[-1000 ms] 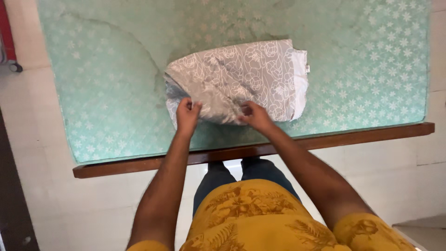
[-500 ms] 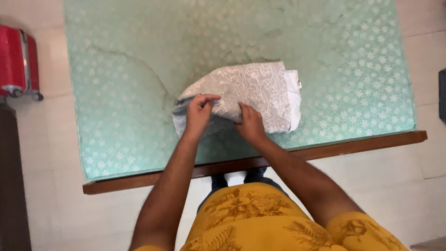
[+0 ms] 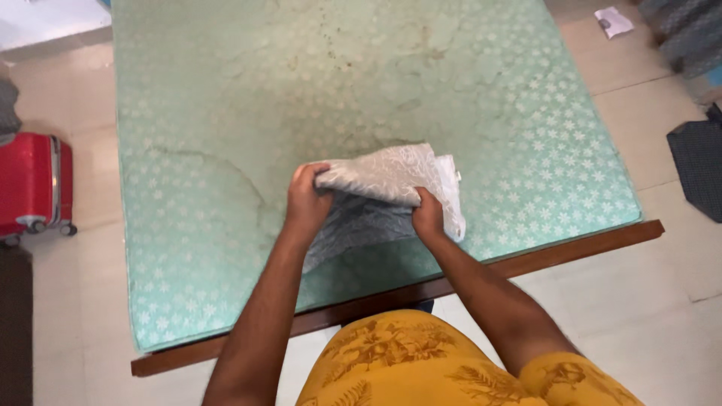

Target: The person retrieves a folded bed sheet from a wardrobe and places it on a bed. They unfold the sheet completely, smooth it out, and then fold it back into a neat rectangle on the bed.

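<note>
Gripping the folded grey patterned cloth (image 3: 391, 192) at two points, your hands work close to the near edge of the mattress (image 3: 226, 150). Left hand (image 3: 307, 199): fingers curled over the cloth's left end, clenched on the top fold. Right hand (image 3: 427, 214): closed on the near right part of the same fold, thumb side pressed into the fabric. Top layer lifted and rolled back between both hands; a darker underlayer shows beneath, spilling toward the near edge.

Cloth sits right of centre along the near edge, well short of the near right corner. White edging peeks out at its right end.

Open room: mattress surface bare from the cloth out to the far edge and to the left edge; wide clear stretch on the left half. Less margin on the near side, where the cloth's lower layer comes near the wooden frame (image 3: 526, 263) that runs under the near edge. Right edge near but apart from the cloth.

Floor around: red suitcase (image 3: 34, 184) off the left edge, well apart. Dark patterned cloth items (image 3: 696, 165) off the right side, partly cut off by the picture's border. Small white scrap (image 3: 615, 21) on the floor beyond the far right corner.

Hidden or unclear: far edge of the mattress cut off at top. Fingertips of both hands buried in folds. How many layers the cloth has, cannot tell. Your yellow patterned garment (image 3: 421, 361) covers the floor directly below.
</note>
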